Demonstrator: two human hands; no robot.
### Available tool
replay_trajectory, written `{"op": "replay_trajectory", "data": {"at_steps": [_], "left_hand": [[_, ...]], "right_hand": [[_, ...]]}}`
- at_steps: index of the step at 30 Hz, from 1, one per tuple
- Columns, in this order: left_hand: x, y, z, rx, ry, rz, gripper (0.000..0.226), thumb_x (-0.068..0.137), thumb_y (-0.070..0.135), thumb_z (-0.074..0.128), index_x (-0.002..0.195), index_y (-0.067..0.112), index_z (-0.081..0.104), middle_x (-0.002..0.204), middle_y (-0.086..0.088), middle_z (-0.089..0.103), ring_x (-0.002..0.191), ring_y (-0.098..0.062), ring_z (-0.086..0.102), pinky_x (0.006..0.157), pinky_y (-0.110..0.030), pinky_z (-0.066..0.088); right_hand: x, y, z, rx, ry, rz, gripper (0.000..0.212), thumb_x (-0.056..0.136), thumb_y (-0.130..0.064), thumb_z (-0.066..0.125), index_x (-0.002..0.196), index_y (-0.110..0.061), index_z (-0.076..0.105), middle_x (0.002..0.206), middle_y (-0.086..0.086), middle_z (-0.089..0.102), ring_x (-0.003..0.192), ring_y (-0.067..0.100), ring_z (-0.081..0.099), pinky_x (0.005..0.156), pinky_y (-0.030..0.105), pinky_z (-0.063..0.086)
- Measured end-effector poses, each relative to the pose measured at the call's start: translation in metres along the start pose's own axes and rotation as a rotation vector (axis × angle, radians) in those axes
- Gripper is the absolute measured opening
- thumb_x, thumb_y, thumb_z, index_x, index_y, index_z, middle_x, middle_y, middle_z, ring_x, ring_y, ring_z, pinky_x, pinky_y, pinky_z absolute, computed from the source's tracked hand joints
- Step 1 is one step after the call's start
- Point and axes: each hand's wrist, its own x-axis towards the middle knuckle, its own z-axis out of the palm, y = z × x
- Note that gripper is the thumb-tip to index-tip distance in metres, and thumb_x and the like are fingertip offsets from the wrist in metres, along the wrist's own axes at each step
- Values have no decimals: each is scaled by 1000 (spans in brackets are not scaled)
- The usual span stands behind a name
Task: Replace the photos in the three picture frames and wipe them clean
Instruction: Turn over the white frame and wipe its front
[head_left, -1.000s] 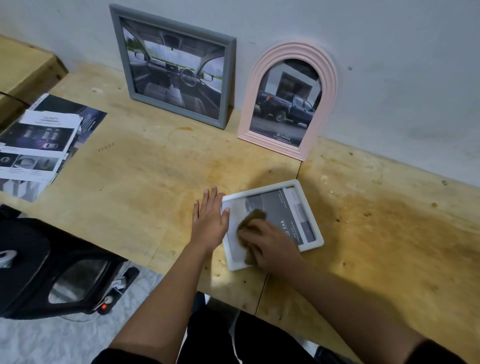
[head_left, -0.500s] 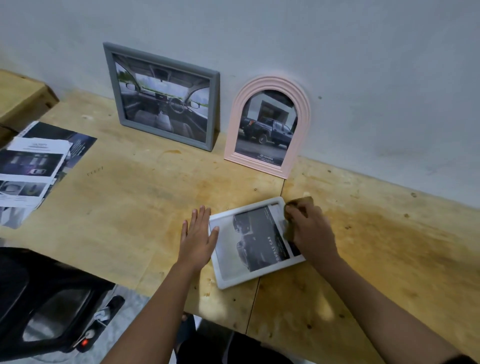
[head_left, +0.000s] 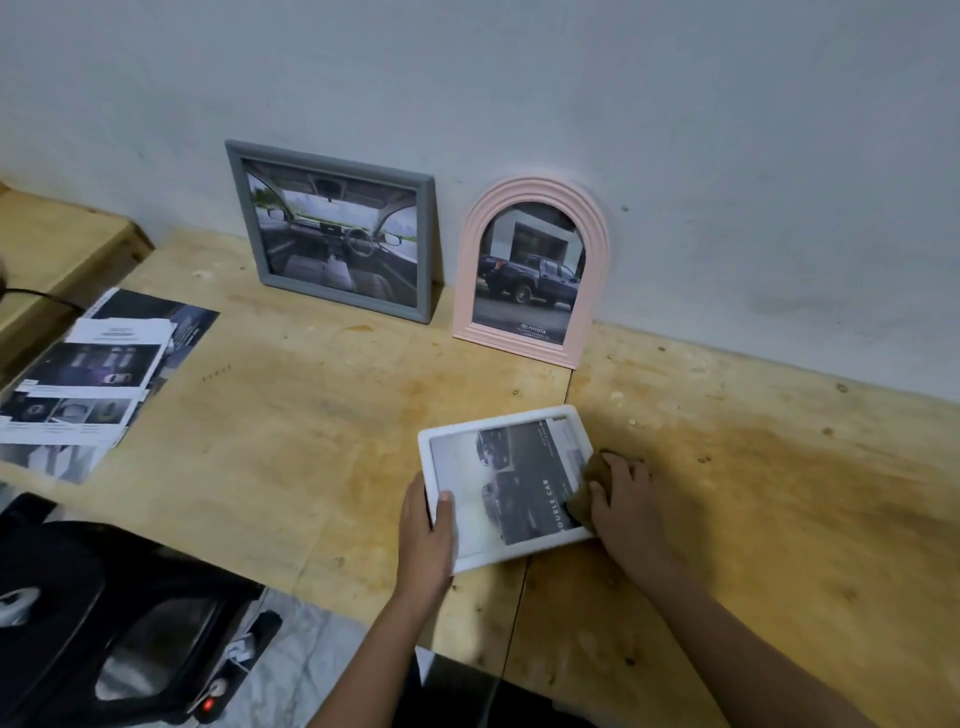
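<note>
A white frame (head_left: 506, 486) with a dark car photo lies near the front of the wooden table (head_left: 291, 447). My left hand (head_left: 427, 530) grips its left edge, thumb on the front. At the frame's right edge my right hand (head_left: 623, 499) presses a brown cloth (head_left: 592, 486). A grey frame (head_left: 337, 231) with a car-interior photo and a pink arched frame (head_left: 532, 273) with a pickup photo lean upright against the wall behind.
A stack of printed photo sheets (head_left: 98, 374) lies at the table's left. A black chair (head_left: 93, 618) stands below the table's front-left edge. A raised wooden ledge (head_left: 57, 244) sits at far left. The grey wall (head_left: 675, 156) bounds the table's back.
My right hand moved the cloth from the frame's lower left to its top right, then down the right edge. My left hand went from lying flat beside the frame to gripping its left edge.
</note>
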Motion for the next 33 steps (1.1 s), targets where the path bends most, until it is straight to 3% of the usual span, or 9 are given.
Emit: {"op": "replay_trajectory", "data": {"at_steps": [3,8,14,17,19,21,25,29,33], "left_hand": [[1,29,-3,-254,-73,-60,34,99,25,41,130,35,33,115,6,56,95,-13,61,64,-18,55],[21,58,-19,-252,-123,-32,46,96,25,48,139,26,33,121,-3,57,89,-11,63,62,-15,54],[39,87,-20,-209,-244,24,42,90,35,58,128,32,43,116,-9,63,94,-27,66,80,-43,56],[43,102,-14,-220,-291,48,35,91,30,56,124,33,47,110,-8,66,89,-25,68,72,-38,58],[43,111,-11,-217,-338,72,35,91,27,55,125,32,48,108,-5,67,84,-21,68,64,-31,57],[44,119,-9,-201,-376,90,35,91,27,54,125,33,49,106,-4,67,80,-17,68,61,-26,56],[50,136,-8,-156,-461,119,38,91,28,55,128,30,50,109,-3,66,79,-12,70,60,-25,55],[56,160,-7,-117,-532,135,38,87,29,58,125,28,55,107,-3,67,78,-13,69,59,-25,55],[61,182,-7,-112,-548,153,41,80,44,58,115,24,63,100,-6,70,81,-21,67,67,-31,55]], "right_hand": [[0,0,-1,137,-22,63,34,92,-14,51,126,-13,46,124,10,46,107,19,43,86,28,39],[-2,2,-31,395,-70,142,21,94,-16,50,115,-16,51,101,1,50,80,6,48,60,18,35],[-4,40,-58,81,323,118,30,89,-8,52,119,-6,54,109,14,57,85,19,49,71,29,39],[-16,59,-59,-257,176,147,41,93,-20,47,133,-14,45,133,12,49,110,28,50,81,36,43],[-21,66,-58,-453,-30,212,49,97,-33,35,145,-24,27,149,2,32,132,25,34,102,40,34],[-18,66,-62,-471,-52,218,49,97,-36,35,145,-26,27,151,0,30,137,23,28,109,44,24],[0,49,-84,161,238,55,39,96,-23,47,134,-16,45,134,0,47,121,18,43,101,39,32],[20,3,-116,487,-59,-93,42,92,-41,44,129,-21,48,120,-13,51,110,11,50,86,25,41],[28,-4,-123,674,-157,-91,15,90,-26,52,102,-19,57,93,-1,58,88,17,55,73,25,44]]}}
